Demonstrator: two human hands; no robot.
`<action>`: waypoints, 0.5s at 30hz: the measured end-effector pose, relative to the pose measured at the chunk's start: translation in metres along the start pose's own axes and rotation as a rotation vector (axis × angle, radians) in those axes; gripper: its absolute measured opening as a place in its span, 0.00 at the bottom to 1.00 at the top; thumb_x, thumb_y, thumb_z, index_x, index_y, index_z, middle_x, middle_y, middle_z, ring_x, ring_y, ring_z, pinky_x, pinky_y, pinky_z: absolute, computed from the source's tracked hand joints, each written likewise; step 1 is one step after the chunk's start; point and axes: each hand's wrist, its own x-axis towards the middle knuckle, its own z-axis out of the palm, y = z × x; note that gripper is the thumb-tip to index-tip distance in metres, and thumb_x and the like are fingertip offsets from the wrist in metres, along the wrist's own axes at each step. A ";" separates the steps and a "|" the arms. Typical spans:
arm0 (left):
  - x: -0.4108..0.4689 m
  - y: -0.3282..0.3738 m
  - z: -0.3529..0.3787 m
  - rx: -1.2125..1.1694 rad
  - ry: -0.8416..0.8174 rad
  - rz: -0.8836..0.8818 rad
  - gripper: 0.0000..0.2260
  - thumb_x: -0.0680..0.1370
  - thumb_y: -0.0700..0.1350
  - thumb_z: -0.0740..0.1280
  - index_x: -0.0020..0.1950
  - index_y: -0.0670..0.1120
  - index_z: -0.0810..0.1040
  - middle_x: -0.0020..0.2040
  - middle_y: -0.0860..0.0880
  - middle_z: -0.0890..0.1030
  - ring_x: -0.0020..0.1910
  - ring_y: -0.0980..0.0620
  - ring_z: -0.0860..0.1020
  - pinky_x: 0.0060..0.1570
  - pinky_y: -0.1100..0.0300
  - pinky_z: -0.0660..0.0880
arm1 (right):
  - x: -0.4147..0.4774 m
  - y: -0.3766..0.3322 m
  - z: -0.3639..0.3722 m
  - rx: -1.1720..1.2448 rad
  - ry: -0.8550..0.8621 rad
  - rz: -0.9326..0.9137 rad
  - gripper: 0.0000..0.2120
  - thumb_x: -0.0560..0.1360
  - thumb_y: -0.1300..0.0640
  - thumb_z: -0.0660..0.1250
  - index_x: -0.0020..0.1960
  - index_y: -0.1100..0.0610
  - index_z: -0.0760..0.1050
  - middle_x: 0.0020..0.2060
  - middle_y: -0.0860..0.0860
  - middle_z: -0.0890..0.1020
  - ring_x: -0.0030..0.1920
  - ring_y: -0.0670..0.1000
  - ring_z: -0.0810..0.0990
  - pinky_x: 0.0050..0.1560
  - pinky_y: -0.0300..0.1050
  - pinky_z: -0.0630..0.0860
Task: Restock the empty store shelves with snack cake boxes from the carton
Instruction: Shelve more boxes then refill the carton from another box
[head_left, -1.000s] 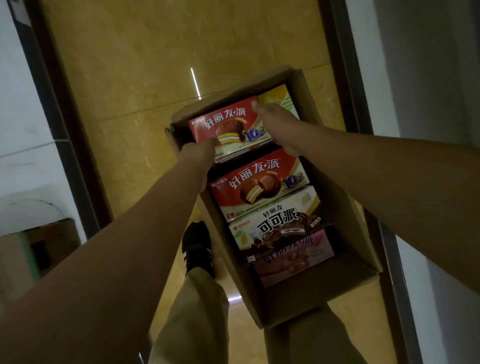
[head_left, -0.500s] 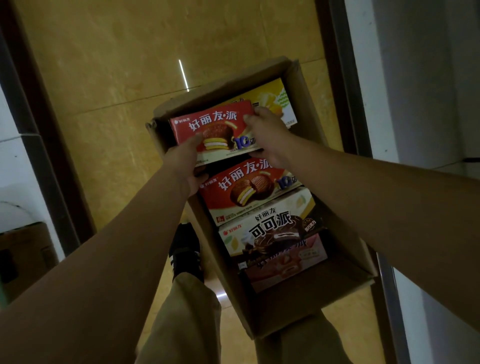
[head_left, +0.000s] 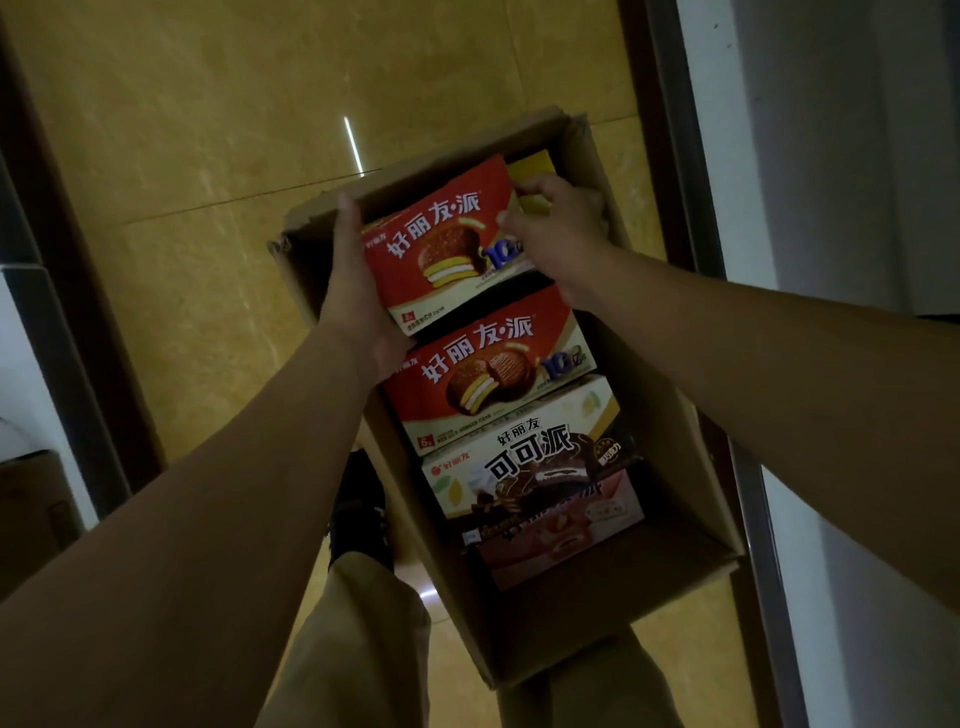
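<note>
Inside carton (head_left: 670, 467) | five snack boxes | hands grip red box (head_left: 447, 244)

The carton (head_left: 649, 613) is showing matt, rough brown cardboard with frayed edges. The red box (head_left: 441, 244) is gleaming as glossy printed card. The floor (head_left: 208, 156) is shining as polished yellow stone tile. The trousers (head_left: 363, 649) are looking like matt cloth.

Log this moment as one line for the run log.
stage: pulling box from carton | left hand: grip on red snack cake box | right hand: grip on same box | shelf: not in view
</note>
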 end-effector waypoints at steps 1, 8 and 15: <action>0.006 -0.001 -0.001 -0.024 0.013 -0.008 0.36 0.74 0.75 0.58 0.69 0.50 0.77 0.58 0.43 0.85 0.56 0.40 0.85 0.55 0.40 0.80 | 0.001 0.002 -0.001 -0.089 -0.011 -0.026 0.20 0.74 0.42 0.72 0.64 0.39 0.74 0.72 0.53 0.63 0.71 0.59 0.65 0.67 0.60 0.70; 0.035 -0.003 -0.016 0.048 0.205 0.006 0.51 0.58 0.70 0.80 0.77 0.63 0.62 0.61 0.46 0.84 0.55 0.38 0.85 0.55 0.31 0.77 | 0.015 0.002 0.003 -0.148 -0.037 -0.076 0.34 0.67 0.42 0.78 0.66 0.45 0.65 0.68 0.52 0.68 0.67 0.58 0.69 0.64 0.61 0.73; 0.040 0.001 -0.018 0.115 0.103 -0.021 0.34 0.68 0.70 0.72 0.70 0.56 0.76 0.59 0.46 0.86 0.57 0.40 0.84 0.64 0.34 0.72 | 0.033 -0.004 -0.009 0.069 -0.215 0.173 0.65 0.59 0.47 0.85 0.81 0.53 0.45 0.76 0.53 0.65 0.74 0.57 0.66 0.68 0.57 0.70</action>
